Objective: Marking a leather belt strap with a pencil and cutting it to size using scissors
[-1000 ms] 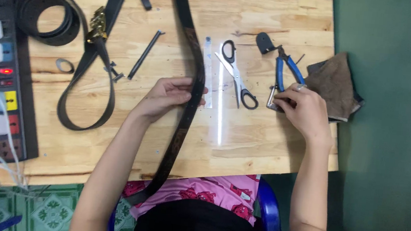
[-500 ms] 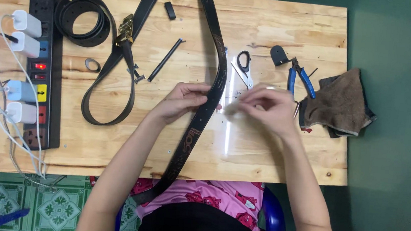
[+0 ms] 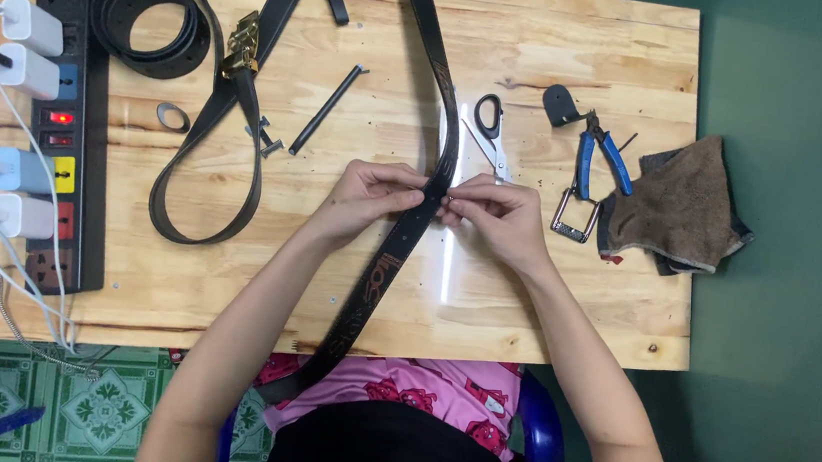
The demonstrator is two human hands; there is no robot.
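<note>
Long black embossed leather belt (image 3: 409, 231) stretched diagonally across the wooden counter (image 3: 525, 302), running off the near edge. Left hand (image 3: 370, 195) pinched onto the belt's left side, right hand (image 3: 495, 214) fingertips closed on something tiny at its right edge, can't tell what. Scissors (image 3: 489, 128), blue-handled pliers (image 3: 597, 157), metal buckle frame (image 3: 575, 217) just beyond.

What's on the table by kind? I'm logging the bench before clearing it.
Belts: 3 (held belt, buckled belt, coiled belt)
Cutting and gripping tools: 2 (scissors, pliers)
Loose buckle frame: 1
Power strip: 1
Brown cloth: 1
Total: 8
</note>
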